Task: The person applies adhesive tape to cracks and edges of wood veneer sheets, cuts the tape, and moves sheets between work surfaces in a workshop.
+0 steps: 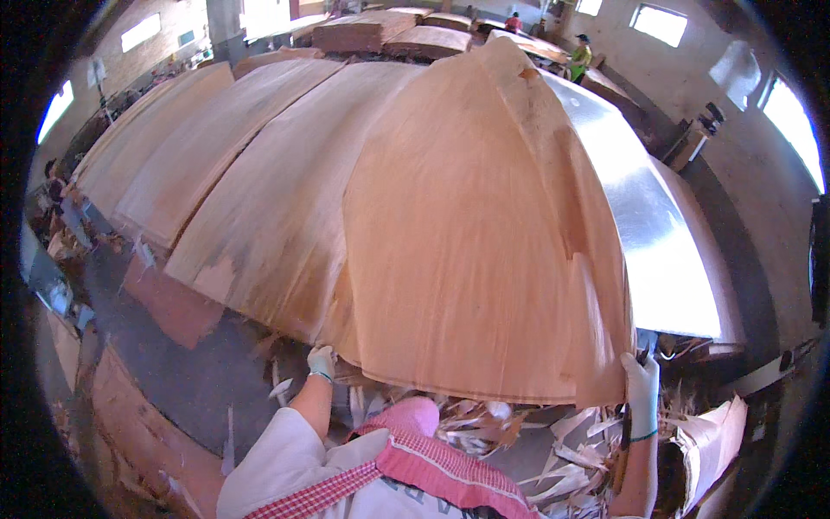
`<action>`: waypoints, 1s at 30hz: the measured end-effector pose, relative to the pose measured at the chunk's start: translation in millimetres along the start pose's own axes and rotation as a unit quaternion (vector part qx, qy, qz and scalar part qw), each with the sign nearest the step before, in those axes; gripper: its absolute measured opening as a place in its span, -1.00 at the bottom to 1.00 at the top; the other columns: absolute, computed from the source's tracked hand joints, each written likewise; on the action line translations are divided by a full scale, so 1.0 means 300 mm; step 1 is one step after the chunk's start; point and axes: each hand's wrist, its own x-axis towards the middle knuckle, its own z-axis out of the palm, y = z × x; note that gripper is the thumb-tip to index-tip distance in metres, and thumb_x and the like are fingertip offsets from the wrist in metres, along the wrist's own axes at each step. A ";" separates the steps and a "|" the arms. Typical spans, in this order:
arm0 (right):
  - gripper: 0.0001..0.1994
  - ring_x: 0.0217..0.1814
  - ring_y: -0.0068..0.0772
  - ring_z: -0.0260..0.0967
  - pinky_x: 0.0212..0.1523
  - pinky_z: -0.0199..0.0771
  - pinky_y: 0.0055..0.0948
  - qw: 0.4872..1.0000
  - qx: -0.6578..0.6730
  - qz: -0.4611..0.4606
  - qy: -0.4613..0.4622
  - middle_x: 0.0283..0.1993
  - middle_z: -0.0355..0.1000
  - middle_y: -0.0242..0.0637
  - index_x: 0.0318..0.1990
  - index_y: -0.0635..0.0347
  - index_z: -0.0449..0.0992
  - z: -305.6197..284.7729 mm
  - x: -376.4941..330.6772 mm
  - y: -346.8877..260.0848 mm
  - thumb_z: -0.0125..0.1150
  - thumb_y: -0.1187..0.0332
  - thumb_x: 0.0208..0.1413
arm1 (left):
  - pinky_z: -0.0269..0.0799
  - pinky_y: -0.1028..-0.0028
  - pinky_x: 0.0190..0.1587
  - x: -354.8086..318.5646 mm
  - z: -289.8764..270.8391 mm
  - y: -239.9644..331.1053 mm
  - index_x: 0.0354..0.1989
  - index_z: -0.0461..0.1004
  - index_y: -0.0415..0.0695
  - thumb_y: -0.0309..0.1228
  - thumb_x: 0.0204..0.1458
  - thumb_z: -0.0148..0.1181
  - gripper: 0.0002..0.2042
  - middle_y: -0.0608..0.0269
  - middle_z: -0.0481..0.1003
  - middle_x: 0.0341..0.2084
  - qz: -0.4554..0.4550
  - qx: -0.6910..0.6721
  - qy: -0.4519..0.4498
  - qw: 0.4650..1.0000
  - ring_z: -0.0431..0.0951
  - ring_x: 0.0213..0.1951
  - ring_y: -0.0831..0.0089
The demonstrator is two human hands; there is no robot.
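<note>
A broad, thin tan wood veneer sheet (467,233) lies in front of me over a paler sheet (285,199). Its right side is folded and wrinkled, with a loose flap (588,320) near the front. My left hand (321,362), in a white glove, is closed at the near edge of the veneer, left of the tan sheet's front corner. At the near right corner my right hand (641,385), also gloved, is closed beside the veneer's edge. A small dark thing shows at its fingertips; its kind is unclear.
To the right lies a shiny, light-reflecting panel (653,216). Torn veneer scraps (571,450) litter the floor below, beside a curled stack of pieces (713,441). Further veneer stacks (359,35) stand behind. People work at the far right (579,59) and left (59,186).
</note>
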 end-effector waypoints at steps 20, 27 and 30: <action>-0.88 -0.47 -0.65 0.17 -0.44 0.23 -0.53 0.980 -0.183 -0.009 0.078 -0.53 0.35 -0.51 -0.42 0.36 0.50 -1.060 1.069 0.494 0.17 0.44 -0.01 | 0.40 0.44 -0.21 -0.291 1.289 -0.453 -0.27 0.47 -0.10 -0.21 0.02 0.11 -0.77 0.32 0.43 -0.40 -0.015 -0.138 -0.011 0.990 0.44 -0.31 0.43; -0.86 -0.44 -0.58 0.20 -0.41 0.27 -0.47 0.964 -0.250 -0.061 0.074 -0.52 0.36 -0.38 -0.41 0.40 0.47 -1.457 1.393 0.784 0.15 0.45 0.01 | 0.45 0.41 -0.32 -0.645 1.764 -0.525 -0.30 0.43 -0.21 -0.46 -0.09 0.08 -0.83 0.26 0.45 -0.34 0.132 -0.102 0.082 0.983 0.48 -0.32 0.42; -0.78 -0.48 -0.54 0.17 -0.45 0.27 -0.35 0.972 -0.206 -0.078 0.079 -0.57 0.32 -0.39 -0.49 0.37 0.44 -1.619 1.531 0.925 0.19 0.34 -0.04 | 0.46 0.42 -0.32 -0.811 1.935 -0.586 -0.36 0.41 -0.18 -0.47 -0.10 0.05 -0.88 0.31 0.42 -0.43 0.173 -0.164 0.052 0.970 0.46 -0.38 0.43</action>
